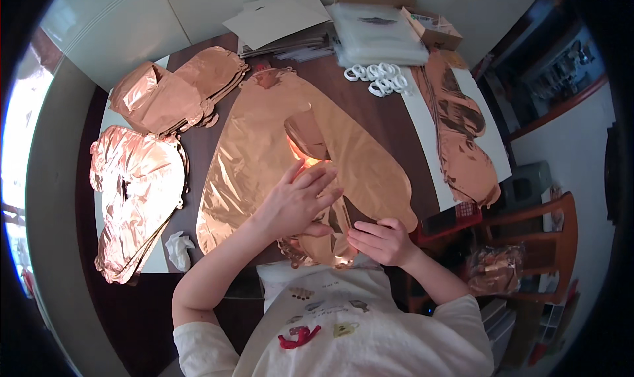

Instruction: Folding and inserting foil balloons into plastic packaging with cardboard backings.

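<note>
A large flat rose-gold foil balloon (241, 152), shaped like the letter A, lies across the table in front of me. My left hand (297, 202) is over its middle, fingers stretched and spread, beside the shiny opening. Near the balloon's lower right leg, my right hand (383, 241) pinches the edge of a folded foil balloon part (337, 235) between thumb and fingers. Whether that part belongs to the A or is a separate piece, I cannot tell. My left forearm covers some of the balloon's lower left leg.
Stacks of copper foil balloons (132, 185) lie left, and another foil balloon (465, 166) lies right. At the back are white sheets (277, 22), clear plastic bags (380, 37), white ribbon rolls (378, 76) and a cardboard box (432, 30). A crumpled tissue (178, 250) sits front left; a wooden chair (564, 245) stands right.
</note>
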Tool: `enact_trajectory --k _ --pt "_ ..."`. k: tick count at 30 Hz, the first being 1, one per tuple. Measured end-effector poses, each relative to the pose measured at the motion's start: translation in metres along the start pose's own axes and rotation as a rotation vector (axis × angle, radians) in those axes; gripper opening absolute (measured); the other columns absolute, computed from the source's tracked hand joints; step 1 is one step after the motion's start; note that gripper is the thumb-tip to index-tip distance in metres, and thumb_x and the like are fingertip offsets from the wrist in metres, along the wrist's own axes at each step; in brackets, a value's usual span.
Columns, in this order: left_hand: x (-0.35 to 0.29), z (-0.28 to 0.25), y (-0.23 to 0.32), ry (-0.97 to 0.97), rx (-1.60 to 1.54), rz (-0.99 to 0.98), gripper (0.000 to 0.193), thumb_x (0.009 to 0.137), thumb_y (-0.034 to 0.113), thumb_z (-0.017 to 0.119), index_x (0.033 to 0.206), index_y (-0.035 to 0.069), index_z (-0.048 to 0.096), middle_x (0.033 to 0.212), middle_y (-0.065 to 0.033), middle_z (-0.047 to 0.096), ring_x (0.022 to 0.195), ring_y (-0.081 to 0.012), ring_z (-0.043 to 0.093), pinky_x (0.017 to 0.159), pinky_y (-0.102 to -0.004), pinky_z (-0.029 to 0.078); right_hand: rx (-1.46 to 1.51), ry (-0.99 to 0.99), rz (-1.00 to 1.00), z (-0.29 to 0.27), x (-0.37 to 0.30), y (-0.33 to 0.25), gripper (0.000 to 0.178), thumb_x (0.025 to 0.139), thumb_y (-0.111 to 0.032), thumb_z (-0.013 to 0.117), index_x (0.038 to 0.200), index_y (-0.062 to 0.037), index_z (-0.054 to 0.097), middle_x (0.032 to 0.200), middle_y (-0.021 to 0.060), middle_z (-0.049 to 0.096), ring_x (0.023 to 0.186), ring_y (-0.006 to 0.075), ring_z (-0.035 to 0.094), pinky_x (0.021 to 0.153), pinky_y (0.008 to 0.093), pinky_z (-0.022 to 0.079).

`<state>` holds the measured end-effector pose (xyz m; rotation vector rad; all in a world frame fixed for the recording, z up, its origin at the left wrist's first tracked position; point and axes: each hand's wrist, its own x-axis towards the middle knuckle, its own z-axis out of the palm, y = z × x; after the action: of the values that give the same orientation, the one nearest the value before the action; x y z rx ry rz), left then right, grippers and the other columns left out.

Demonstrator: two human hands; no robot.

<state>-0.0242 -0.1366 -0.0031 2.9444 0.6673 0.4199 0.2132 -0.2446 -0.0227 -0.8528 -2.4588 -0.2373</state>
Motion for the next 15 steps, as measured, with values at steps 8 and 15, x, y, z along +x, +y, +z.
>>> enact_trajectory --k 8,15 --pt "-0.0004 0.0006 -0.0026 -0.02 0.006 -0.014 0.08 0.07 0.065 0.06 0.127 0.01 0.052 0.135 -0.0096 0.049 0.125 -0.0237 0.045 0.108 -0.0502 0.027 0.052 0.054 -0.034 -0.0017 0.0044 0.0015 0.011 0.079 -0.013 0.065 0.088 -0.0145 0.071 0.099 -0.0059 0.069 0.101 0.0067 0.062 0.067 0.0227 0.04" --pt "-0.0003 0.0028 -0.0026 -0.032 0.001 -0.021 0.081 0.071 0.065 0.059 0.129 0.01 0.051 0.137 -0.009 0.048 0.125 -0.0232 0.044 0.109 -0.0508 0.026 0.098 0.06 -0.003 -0.0053 -0.0034 -0.0045 0.011 0.074 -0.015 0.071 0.085 -0.0168 0.072 0.095 -0.0062 0.07 0.095 0.008 0.064 0.073 0.0256 0.037"
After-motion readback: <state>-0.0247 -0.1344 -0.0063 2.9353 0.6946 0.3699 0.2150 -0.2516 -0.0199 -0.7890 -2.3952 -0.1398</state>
